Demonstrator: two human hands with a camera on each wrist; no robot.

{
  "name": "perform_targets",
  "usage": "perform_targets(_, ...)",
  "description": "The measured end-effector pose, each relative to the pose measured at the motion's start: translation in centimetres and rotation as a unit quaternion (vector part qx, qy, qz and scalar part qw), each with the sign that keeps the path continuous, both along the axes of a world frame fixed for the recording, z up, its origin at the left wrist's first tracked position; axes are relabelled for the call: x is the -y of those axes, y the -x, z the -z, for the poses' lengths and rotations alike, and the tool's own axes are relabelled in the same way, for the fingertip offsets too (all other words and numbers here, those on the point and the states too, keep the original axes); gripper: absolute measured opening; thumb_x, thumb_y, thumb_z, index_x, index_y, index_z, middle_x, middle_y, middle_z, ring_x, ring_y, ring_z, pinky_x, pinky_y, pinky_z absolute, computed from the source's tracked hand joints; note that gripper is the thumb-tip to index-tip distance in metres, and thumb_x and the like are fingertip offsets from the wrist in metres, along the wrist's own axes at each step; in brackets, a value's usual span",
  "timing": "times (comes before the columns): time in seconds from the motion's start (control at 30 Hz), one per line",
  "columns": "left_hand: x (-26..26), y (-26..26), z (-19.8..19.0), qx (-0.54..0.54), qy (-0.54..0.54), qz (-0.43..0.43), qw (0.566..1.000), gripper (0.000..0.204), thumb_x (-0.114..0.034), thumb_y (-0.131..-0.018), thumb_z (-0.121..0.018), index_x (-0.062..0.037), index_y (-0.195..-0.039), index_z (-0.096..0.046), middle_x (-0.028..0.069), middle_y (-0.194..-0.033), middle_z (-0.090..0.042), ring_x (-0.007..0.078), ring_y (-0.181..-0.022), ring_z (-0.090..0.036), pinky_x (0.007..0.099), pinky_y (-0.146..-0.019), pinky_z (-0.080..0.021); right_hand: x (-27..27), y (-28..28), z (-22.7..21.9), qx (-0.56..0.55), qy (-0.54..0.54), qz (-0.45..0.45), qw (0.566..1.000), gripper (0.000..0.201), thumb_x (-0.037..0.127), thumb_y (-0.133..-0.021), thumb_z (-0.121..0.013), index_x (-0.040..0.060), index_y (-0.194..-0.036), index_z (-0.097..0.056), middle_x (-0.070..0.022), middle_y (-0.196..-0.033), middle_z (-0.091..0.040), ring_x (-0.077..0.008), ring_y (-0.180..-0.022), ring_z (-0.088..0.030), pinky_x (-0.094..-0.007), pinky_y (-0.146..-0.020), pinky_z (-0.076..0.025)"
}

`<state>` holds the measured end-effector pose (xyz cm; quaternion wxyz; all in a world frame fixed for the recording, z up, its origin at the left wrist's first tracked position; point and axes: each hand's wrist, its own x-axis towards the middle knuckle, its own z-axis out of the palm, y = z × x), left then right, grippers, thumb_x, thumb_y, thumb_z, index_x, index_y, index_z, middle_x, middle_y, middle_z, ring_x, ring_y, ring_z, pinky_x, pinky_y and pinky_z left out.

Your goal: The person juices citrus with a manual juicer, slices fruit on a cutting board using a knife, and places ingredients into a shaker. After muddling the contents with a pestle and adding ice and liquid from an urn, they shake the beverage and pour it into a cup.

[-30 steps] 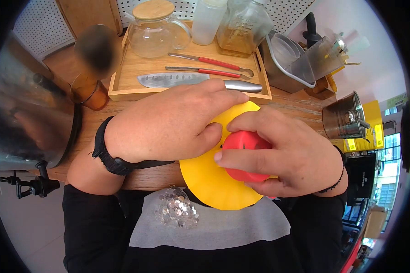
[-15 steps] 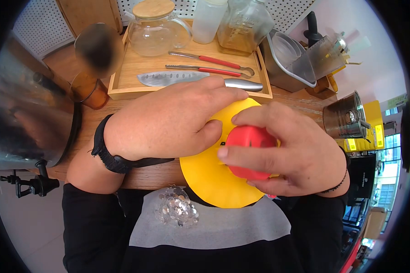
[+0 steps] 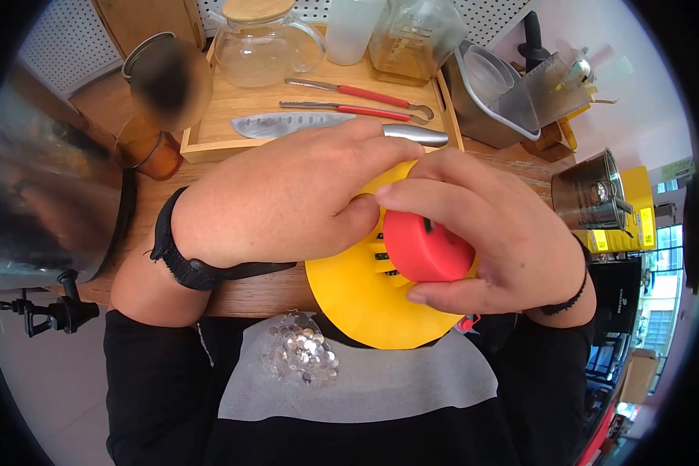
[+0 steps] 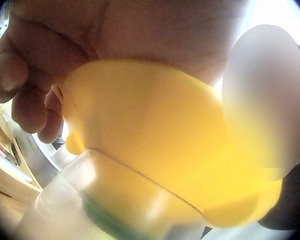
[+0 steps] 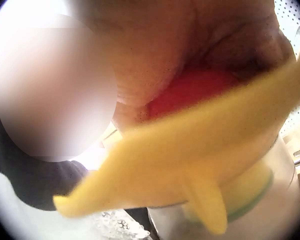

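Observation:
A yellow disc (image 3: 349, 303) with a slotted middle lies under both hands in the head view. In the left wrist view this yellow piece (image 4: 140, 110) sits over a clear container (image 4: 50, 200). My left hand (image 3: 276, 194) lies over its left side, fingers bent down past the rim in the left wrist view. My right hand (image 3: 497, 233) grips a red round piece (image 3: 427, 247), tilted above the slots, with dark bits showing in them. The right wrist view shows the red piece (image 5: 195, 90) between the palm and the yellow rim (image 5: 190, 130).
Behind the hands, a wooden tray (image 3: 210, 140) holds a knife (image 3: 287, 124), red-handled tools (image 3: 373, 95), a glass teapot (image 3: 260, 54) and jars. An amber glass (image 3: 151, 151) stands left, a metal cup (image 3: 586, 194) right. Shiny discs (image 3: 304, 349) lie on grey cloth (image 3: 365, 388) in front.
My right hand has turned and shifted slightly up with the red piece, which is now tilted, and the slots beneath show. My left hand keeps its place on the yellow disc.

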<state>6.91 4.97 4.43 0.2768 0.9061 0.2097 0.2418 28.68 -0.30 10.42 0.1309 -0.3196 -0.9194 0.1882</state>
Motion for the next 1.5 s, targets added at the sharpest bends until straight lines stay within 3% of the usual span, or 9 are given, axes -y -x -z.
perform_targets(0.17,0.1,-0.1,0.3,0.005,-0.007,-0.011,1.000,0.050,-0.001,-0.083,-0.048,-0.0046,-0.133,-0.050,0.0159,-0.103,-0.054,0.0342,-0.098,-0.056,0.0396,-0.086,-0.047,-0.1,-0.5,-0.9,0.046,-0.015,-0.109,0.993,0.067,0.019,-0.060,-0.083,0.0113,-0.122,-0.058,-0.0138,-0.112,-0.055,-0.0324,-0.093,-0.058,-0.0374,-0.079,-0.050)
perform_targets(0.3,0.0,-0.3,0.3,0.000,0.001,-0.022,1.000,0.048,0.002,-0.084,-0.045,-0.0048,-0.131,-0.052,0.0169,-0.103,-0.055,0.0345,-0.098,-0.057,0.0398,-0.086,-0.047,0.6,0.0,-0.6,0.053,-0.046,-0.092,0.993,0.065,0.023,-0.060,-0.083,0.0113,-0.119,-0.059,-0.0134,-0.108,-0.056,-0.0318,-0.090,-0.059,-0.0374,-0.076,-0.051)
perform_targets(0.47,-0.1,-0.5,0.7,0.045,0.001,-0.023,0.999,0.047,0.007,-0.082,-0.044,-0.0033,-0.127,-0.055,0.0178,-0.101,-0.057,0.0356,-0.097,-0.058,0.0406,-0.087,-0.047,0.9,0.5,0.1,0.081,0.011,0.057,0.995,0.065,0.032,-0.063,-0.082,0.0097,-0.119,-0.058,-0.0137,-0.101,-0.056,-0.0330,-0.081,-0.058,-0.0391,-0.070,-0.050)
perform_targets(0.6,-0.1,-0.5,0.8,0.050,-0.010,-0.030,0.998,0.047,0.007,-0.081,-0.045,-0.0029,-0.125,-0.055,0.0179,-0.101,-0.058,0.0361,-0.097,-0.058,0.0402,-0.087,-0.047,0.7,0.4,-0.1,0.046,-0.008,0.050,0.998,0.063,0.030,-0.064,-0.082,0.0103,-0.119,-0.059,-0.0137,-0.103,-0.056,-0.0330,-0.083,-0.058,-0.0392,-0.070,-0.051)
perform_targets(0.77,-0.2,-0.5,0.9,0.056,-0.006,-0.028,0.998,0.045,0.007,-0.082,-0.045,-0.0026,-0.125,-0.056,0.0180,-0.103,-0.059,0.0362,-0.099,-0.058,0.0394,-0.088,-0.047,0.3,-0.4,-0.7,0.050,-0.085,-0.092,0.991,0.059,0.025,-0.064,-0.081,0.0133,-0.118,-0.062,-0.0136,-0.104,-0.056,-0.0324,-0.086,-0.059,-0.0391,-0.071,-0.051)
perform_targets(1.07,0.0,-0.6,0.6,0.042,0.003,-0.031,0.999,0.043,0.006,-0.083,-0.047,-0.0022,-0.124,-0.056,0.0178,-0.101,-0.059,0.0364,-0.097,-0.058,0.0400,-0.086,-0.047,1.2,0.5,0.0,0.087,-0.014,0.066,0.994,0.061,0.031,-0.066,-0.080,0.0112,-0.119,-0.060,-0.0151,-0.104,-0.056,-0.0327,-0.084,-0.060,-0.0373,-0.070,-0.051)
perform_targets(1.27,-0.2,-0.6,0.8,0.051,-0.002,-0.029,0.998,0.042,0.006,-0.083,-0.046,-0.0019,-0.124,-0.056,0.0176,-0.101,-0.059,0.0361,-0.098,-0.058,0.0397,-0.087,-0.047,0.2,-0.3,-0.5,0.027,-0.105,-0.091,0.990,0.060,0.029,-0.065,-0.080,0.0118,-0.119,-0.060,-0.0152,-0.105,-0.055,-0.0322,-0.083,-0.060,-0.0376,-0.070,-0.051)
perform_targets(1.4,-0.1,-0.6,0.7,0.047,-0.006,-0.030,0.998,0.042,0.005,-0.083,-0.046,-0.0018,-0.124,-0.056,0.0175,-0.101,-0.059,0.0357,-0.098,-0.058,0.0396,-0.087,-0.047,0.8,0.1,-0.2,0.053,-0.077,-0.082,0.992,0.061,0.032,-0.067,-0.079,0.0104,-0.119,-0.059,-0.0141,-0.103,-0.055,-0.0318,-0.083,-0.059,-0.0381,-0.070,-0.051)
perform_targets(1.5,0.0,-0.6,0.6,0.041,-0.003,-0.035,0.999,0.041,0.004,-0.084,-0.048,-0.0022,-0.124,-0.056,0.0174,-0.101,-0.059,0.0356,-0.099,-0.059,0.0393,-0.087,-0.048,1.1,0.8,0.1,0.085,-0.041,0.000,0.996,0.062,0.037,-0.069,-0.078,0.0086,-0.120,-0.058,-0.0133,-0.099,-0.054,-0.0318,-0.083,-0.059,-0.0385,-0.069,-0.050)
